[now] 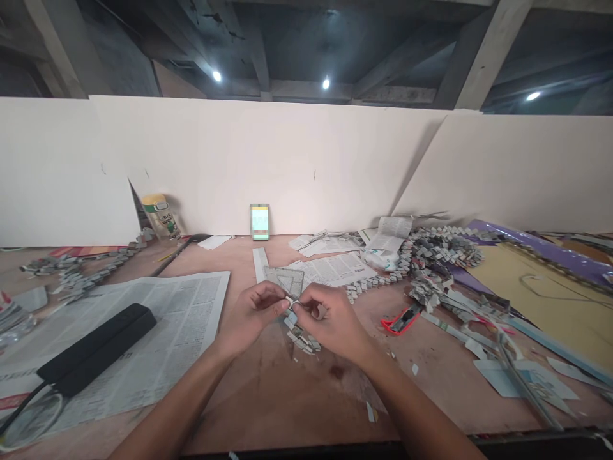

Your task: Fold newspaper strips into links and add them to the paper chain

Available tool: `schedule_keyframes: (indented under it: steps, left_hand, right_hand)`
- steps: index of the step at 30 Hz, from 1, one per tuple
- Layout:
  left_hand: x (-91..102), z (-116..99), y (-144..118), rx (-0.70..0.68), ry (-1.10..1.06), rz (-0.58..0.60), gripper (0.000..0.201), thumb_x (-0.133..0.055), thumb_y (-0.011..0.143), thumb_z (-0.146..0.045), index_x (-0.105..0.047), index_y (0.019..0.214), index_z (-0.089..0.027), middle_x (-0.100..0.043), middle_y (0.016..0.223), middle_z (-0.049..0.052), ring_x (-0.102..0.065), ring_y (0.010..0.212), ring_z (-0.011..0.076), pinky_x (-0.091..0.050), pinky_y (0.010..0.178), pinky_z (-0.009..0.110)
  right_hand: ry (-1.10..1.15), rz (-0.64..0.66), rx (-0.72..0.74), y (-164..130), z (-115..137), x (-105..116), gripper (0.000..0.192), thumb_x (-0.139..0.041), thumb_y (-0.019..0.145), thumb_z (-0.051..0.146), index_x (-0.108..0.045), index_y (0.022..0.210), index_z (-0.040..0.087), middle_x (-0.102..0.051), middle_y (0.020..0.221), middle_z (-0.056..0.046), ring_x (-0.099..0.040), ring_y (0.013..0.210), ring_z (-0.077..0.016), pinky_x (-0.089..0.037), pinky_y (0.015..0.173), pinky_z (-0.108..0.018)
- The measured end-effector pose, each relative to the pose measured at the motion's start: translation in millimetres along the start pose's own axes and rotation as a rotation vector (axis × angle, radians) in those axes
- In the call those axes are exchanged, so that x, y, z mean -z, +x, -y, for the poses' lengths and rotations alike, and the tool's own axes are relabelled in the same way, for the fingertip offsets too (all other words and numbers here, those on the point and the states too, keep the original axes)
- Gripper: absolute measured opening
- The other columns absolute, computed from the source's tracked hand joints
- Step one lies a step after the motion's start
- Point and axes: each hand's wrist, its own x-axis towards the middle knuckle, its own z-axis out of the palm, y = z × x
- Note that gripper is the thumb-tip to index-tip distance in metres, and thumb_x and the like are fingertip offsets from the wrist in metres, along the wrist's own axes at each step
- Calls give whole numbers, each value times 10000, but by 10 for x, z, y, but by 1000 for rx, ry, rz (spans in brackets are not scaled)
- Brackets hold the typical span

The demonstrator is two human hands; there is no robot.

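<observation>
Near the desk's front edge: the left hand (251, 314) and the right hand (330, 322) are met over a short chain of folded newspaper links (299, 333).
Hidden: the link being worked is largely covered by the fingertips; how it is folded cannot be made out.
Cut off: both forearms are cut by the lower frame edge, and a cable loop (29, 418) at the lower left is only partly seen.
Hard to make out: newspaper print is too small to be read; the clear set square (286, 280) just behind the hands is faint against the paper.
Writing: letters are seen on the bottle (160, 216) by the white wall board (287, 166), but they cannot be read with certainty; the upright phone (259, 222) shows only a bright screen.
Left hand: fingers curled, thumb and forefinger pinched on the top link of the chain.
Right hand: fingers closed in a pinch on the same link, touching the left fingertips.
Chain position: its top is held in the fingers, the rest resting on the bare desk (268, 390) between the wrists.
Left of the hands: a black adapter block (98, 348) is laid on a spread newspaper sheet (172, 326).
Right of the hands: a red utility knife (402, 318) is seen near a long heap of folded paper chain (438, 255).
</observation>
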Motion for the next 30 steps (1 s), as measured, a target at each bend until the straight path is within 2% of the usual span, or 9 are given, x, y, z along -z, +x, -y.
schedule_keyframes:
  steps: [4,9,14,18,23,30]
  left_hand:
    - [-12,-19,-11,-14,52,-22,161,-668,762,-309,-615,816,-167,-625,849,33,-570,820,157,-452,749,261]
    - [-2,-25,-32,-41,80,-55,162,-670,753,-313,-626,792,-163,-644,886,55,-593,854,188,-480,768,292]
    - [14,-16,-27,-61,108,-101,163,-679,741,-315,-646,795,-165,-661,907,62,-609,880,202,-486,800,310]
    - [17,-60,-26,-40,116,-55,144,-670,745,-291,-610,794,-170,-638,927,54,-599,885,195,-489,791,307]
    - [22,-143,-53,-25,78,57,77,-568,810,-251,-573,812,-174,-588,805,19,-583,709,159,-496,666,298]
    - [23,-123,-47,-57,69,18,179,-558,834,-330,-599,796,-160,-597,737,21,-557,672,150,-466,678,291]
  right_hand:
    - [-16,-24,15,0,-9,-9,175,-536,769,164,-473,606,173,-475,571,36,-433,536,-85,-332,551,-208]
    - [-40,-37,51,-1,-23,-17,100,-549,787,191,-583,694,177,-559,629,7,-490,563,-104,-360,564,-215]
    - [-72,-71,84,-13,-60,-67,120,-545,821,228,-641,757,193,-617,677,-19,-529,569,-115,-389,590,-231]
    - [-100,-88,126,-34,-82,-115,128,-538,835,211,-660,798,211,-645,725,-40,-577,648,-140,-409,616,-238]
    - [-122,-44,183,-60,-82,-143,163,-516,839,155,-661,838,230,-668,819,-47,-606,737,-156,-437,660,-252]
    - [-133,-84,240,-66,-70,-162,188,-519,831,126,-666,874,234,-670,836,-52,-620,778,-168,-463,704,-273]
